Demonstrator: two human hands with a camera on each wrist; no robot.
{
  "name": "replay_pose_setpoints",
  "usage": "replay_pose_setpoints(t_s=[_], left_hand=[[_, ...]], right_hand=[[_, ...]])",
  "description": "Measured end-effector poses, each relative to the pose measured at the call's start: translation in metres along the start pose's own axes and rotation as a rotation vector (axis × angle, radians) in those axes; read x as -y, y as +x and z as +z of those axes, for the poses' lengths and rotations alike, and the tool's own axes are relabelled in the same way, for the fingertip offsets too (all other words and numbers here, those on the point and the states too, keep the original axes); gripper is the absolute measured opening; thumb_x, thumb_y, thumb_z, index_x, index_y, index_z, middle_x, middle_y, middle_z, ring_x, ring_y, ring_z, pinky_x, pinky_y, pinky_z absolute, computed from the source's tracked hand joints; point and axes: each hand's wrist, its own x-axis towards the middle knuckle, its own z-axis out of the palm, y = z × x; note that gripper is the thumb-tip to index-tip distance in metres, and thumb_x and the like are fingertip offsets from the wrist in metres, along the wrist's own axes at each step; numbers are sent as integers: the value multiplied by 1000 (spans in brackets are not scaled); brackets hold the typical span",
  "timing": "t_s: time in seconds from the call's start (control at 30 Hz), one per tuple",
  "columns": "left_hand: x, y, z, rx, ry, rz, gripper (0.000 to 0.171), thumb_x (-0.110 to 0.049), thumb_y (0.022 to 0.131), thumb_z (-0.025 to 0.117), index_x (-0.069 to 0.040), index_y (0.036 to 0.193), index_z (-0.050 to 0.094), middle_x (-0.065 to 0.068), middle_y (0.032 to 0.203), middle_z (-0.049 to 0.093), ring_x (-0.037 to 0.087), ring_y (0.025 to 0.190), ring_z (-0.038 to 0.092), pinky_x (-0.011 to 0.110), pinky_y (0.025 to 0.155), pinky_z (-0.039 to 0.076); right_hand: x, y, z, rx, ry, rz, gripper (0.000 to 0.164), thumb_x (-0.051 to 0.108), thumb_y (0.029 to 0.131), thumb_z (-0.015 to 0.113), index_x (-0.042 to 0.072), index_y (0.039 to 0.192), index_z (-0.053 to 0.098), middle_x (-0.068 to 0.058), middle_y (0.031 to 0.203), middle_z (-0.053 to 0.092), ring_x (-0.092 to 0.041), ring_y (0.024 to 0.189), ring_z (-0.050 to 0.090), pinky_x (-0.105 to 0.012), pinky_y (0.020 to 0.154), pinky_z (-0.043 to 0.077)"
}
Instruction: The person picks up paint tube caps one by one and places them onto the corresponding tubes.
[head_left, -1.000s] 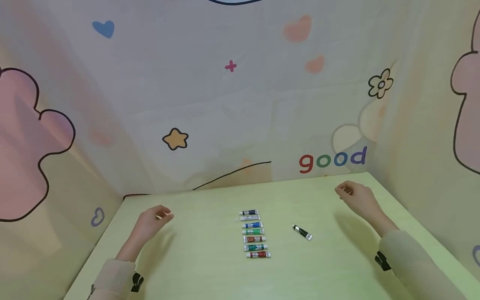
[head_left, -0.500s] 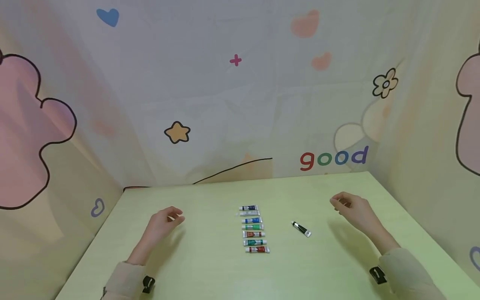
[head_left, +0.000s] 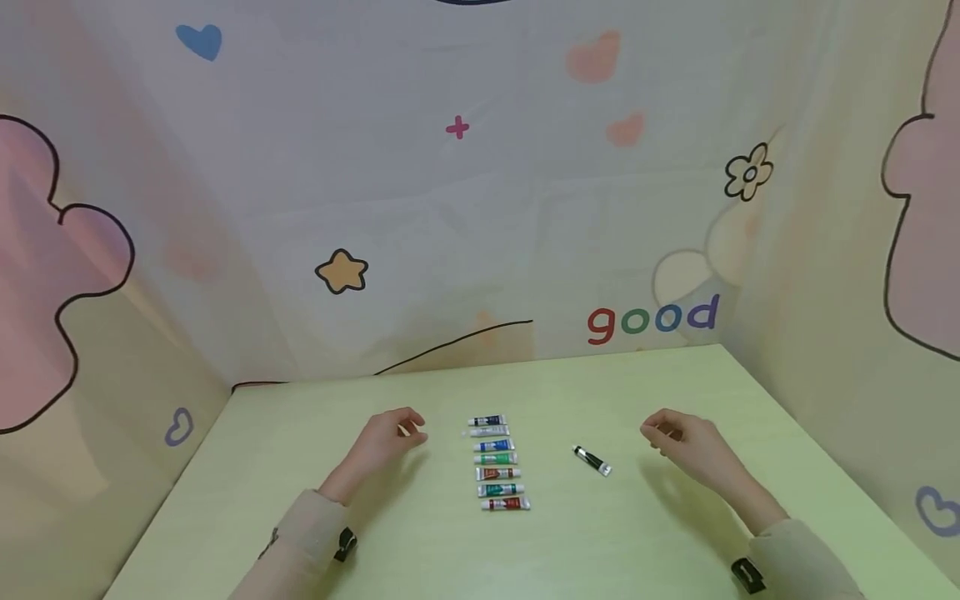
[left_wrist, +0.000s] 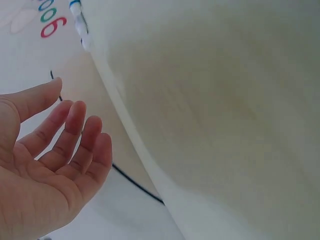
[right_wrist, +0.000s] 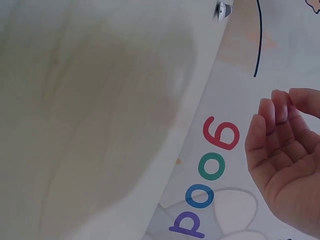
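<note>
Several small paint tubes lie in a column on the table, among them a dark blue tube (head_left: 487,421) at the far end, a brown-red tube (head_left: 498,473) and a red tube (head_left: 506,504) at the near end. Apart from them, to the right, a black paint tube (head_left: 592,460) lies at a slant. My left hand (head_left: 390,437) hovers just left of the column, fingers loosely bent, holding nothing. Over the table right of the black tube, my right hand (head_left: 686,442) is raised with relaxed fingers and nothing in it. Both palms show bare in the wrist views.
The pale yellow-green table (head_left: 570,550) meets a printed cloth backdrop (head_left: 420,192) at its rear edge. Cloth also hangs along the left and right sides. A black clip (head_left: 346,544) shows by the left sleeve and another clip (head_left: 747,575) by the right.
My left hand has moved right, close to the column of tubes. The right hand has come lower and slightly left. The tubes stay in the same arrangement.
</note>
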Motion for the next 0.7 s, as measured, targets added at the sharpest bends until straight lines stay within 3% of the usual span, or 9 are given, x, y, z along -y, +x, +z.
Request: replay_pose_setpoints(t_s=[0.3, 0.47, 0.7], left_hand=[[-18, 34, 30, 112, 51, 40, 22, -14, 91, 76, -3, 110, 69, 2, 90, 65, 17, 79, 57, 35, 73, 48], [-25, 43, 40, 191, 96, 14, 21, -13, 88, 78, -5, 106, 70, 2, 88, 63, 18, 79, 56, 36, 74, 48], [-32, 50, 51, 249, 117, 67, 10, -10, 87, 78, -8, 91, 69, 0, 82, 60, 17, 75, 52, 34, 70, 44]], right_hand=[[-1, -5, -1, 12, 5, -5, 20, 21, 102, 61, 2, 106, 68, -6, 82, 64, -18, 74, 58, -28, 61, 48], [-1, -4, -1, 44, 21, 1, 23, 23, 103, 61, 1, 107, 68, -6, 83, 64, -17, 74, 57, -28, 62, 49], [-1, -1, 0, 77, -7, -38, 15, 15, 100, 63, 1, 104, 68, -6, 86, 66, -16, 74, 56, -27, 63, 49]])
